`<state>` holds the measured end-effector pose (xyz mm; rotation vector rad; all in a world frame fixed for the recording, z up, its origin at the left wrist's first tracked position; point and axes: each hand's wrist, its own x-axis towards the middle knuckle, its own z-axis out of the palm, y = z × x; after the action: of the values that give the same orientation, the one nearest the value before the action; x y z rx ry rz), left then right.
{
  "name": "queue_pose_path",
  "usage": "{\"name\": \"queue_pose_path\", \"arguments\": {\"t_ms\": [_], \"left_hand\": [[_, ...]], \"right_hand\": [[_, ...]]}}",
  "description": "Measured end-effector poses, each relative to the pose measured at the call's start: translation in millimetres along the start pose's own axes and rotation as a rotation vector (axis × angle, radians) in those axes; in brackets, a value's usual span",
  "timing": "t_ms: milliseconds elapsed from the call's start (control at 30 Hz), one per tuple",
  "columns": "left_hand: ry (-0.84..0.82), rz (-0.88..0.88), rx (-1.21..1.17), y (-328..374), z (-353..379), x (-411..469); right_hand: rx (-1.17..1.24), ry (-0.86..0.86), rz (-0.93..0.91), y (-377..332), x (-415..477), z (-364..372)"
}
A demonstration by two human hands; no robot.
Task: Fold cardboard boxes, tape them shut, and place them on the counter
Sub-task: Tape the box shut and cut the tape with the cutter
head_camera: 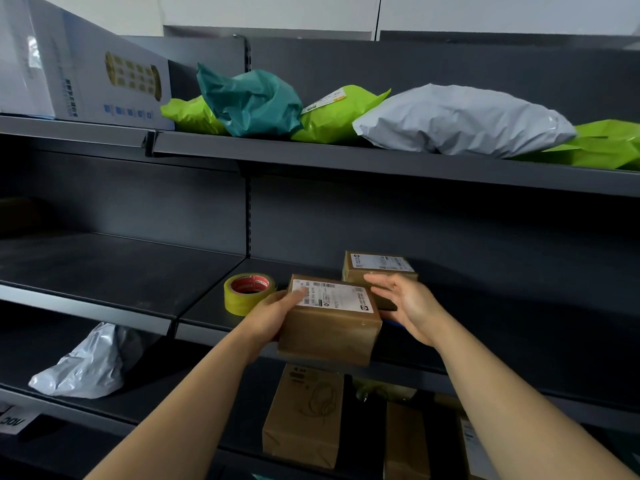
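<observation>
A taped brown cardboard box [329, 327] with a white shipping label on top sits at the front edge of the dark middle shelf [121, 268]. My left hand [273, 313] grips its left side, thumb on the label. My right hand [405, 303] hovers open just right of the box, fingers spread, not touching it. A second labelled brown box [377, 268] stands behind, partly hidden by my right hand. A roll of yellowish packing tape [247, 292] with a red core lies flat on the shelf, left of the box.
The top shelf [346, 161] carries green, teal and grey mailer bags and a large white carton [86, 74] at left. A grey mailer bag [86, 365] lies on the lower left shelf. More brown boxes [304, 417] stand on the shelf below my arms.
</observation>
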<state>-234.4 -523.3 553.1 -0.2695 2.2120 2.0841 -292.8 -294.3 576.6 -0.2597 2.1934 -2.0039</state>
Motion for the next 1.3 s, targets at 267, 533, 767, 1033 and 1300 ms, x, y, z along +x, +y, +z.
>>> {"name": "queue_pose_path", "arguments": {"t_ms": [267, 533, 767, 1033, 1300], "left_hand": [[0.146, -0.040, 0.301, 4.9, 19.0, 17.6], [0.298, -0.256, 0.231, -4.7, 39.1, 44.0], [0.390, -0.256, 0.243, 6.2, 37.8, 63.5], [0.422, -0.248, 0.346, 25.7, 40.4, 90.3], [0.311, -0.182, 0.304, 26.7, 39.6, 108.1]], "right_hand": [[-0.090, 0.041, 0.068, 8.8, 3.8, -24.5], [-0.395, 0.307, 0.002, 8.1, 29.5, -48.7], [-0.403, 0.334, 0.134, 9.2, 67.7, -64.8], [-0.386, 0.281, 0.264, 11.2, 101.6, -71.7], [-0.116, 0.364, 0.305, 24.1, 117.0, -74.6]]}}
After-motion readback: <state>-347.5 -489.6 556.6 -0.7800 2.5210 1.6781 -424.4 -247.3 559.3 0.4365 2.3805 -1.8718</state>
